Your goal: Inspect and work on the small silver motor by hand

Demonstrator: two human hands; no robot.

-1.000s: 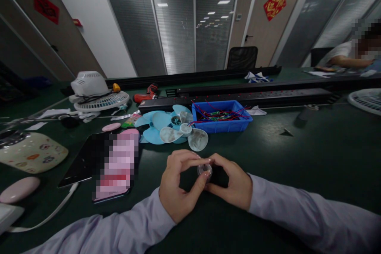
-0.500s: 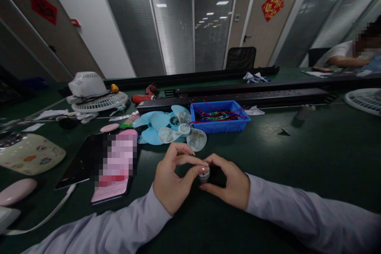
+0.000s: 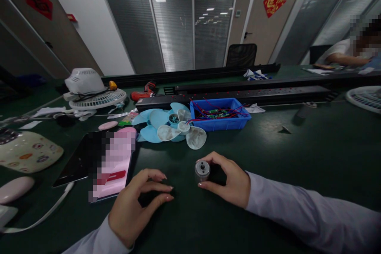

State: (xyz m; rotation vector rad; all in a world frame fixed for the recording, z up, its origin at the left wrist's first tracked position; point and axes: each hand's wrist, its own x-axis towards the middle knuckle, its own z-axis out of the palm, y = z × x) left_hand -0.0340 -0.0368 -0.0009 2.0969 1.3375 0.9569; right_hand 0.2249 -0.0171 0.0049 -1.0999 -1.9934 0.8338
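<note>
A small grey metal cylinder (image 3: 202,171), looking like a small electric motor, stands upright at the middle of the table. Its round top face shows a dark centre hole and smaller holes. The thumb and fingers of my right hand (image 3: 228,178) grip it from the right. To its left, my left hand (image 3: 141,202) is apart from it, fingers parted and nothing visible in them. Close beside that hand lies a phone with a pink screen (image 3: 119,158). Beyond both hands are blue fan blades (image 3: 151,133) and a greyish, dirty fan blade set (image 3: 196,137).
A blue bin (image 3: 222,124) holds wires and green circuit boards. Further back are a drill (image 3: 144,92), black rails (image 3: 253,94) and a white fan (image 3: 86,83). A dark tablet (image 3: 77,158) lies left. Another metal cylinder (image 3: 306,109) and a fan grille (image 3: 364,98) are at right. Another person sits far right.
My left hand has come off the top of the motor-like cylinder and moved left and down, its fingers now parted. My right hand stays on the cylinder, whose top is now uncovered.
</note>
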